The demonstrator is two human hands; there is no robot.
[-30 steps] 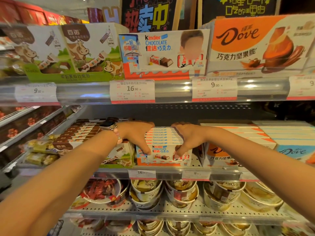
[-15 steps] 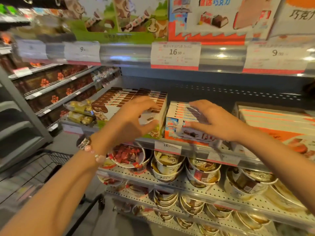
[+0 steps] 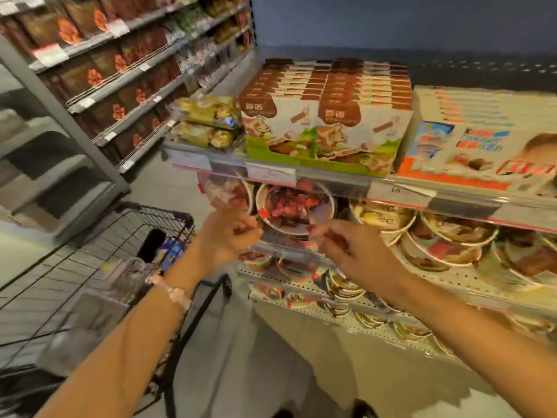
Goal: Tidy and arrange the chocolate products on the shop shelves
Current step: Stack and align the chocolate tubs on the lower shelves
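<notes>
My left hand (image 3: 229,236) and my right hand (image 3: 346,248) hover side by side in front of the lower shelf, both blurred, fingers loosely curled and holding nothing. Just behind them sits a round tub of red-wrapped chocolates (image 3: 294,206), with more tubs (image 3: 446,236) to the right. On the shelf above stand the brown-and-green cow-print boxes (image 3: 325,116) and, to their right, the stacked Kinder chocolate boxes (image 3: 470,140). Gold-wrapped packs (image 3: 211,116) lie at the shelf's left end.
A black wire shopping cart (image 3: 114,267) stands at my left, close to the left arm. A side aisle of brown chocolate boxes (image 3: 99,76) runs along the far left. Further tubs (image 3: 343,285) fill the bottom shelves. Grey floor lies below.
Both hands left the Kinder and cow-print boxes and dropped to the tub shelf below. The view swung down and left, bringing the cart into sight.
</notes>
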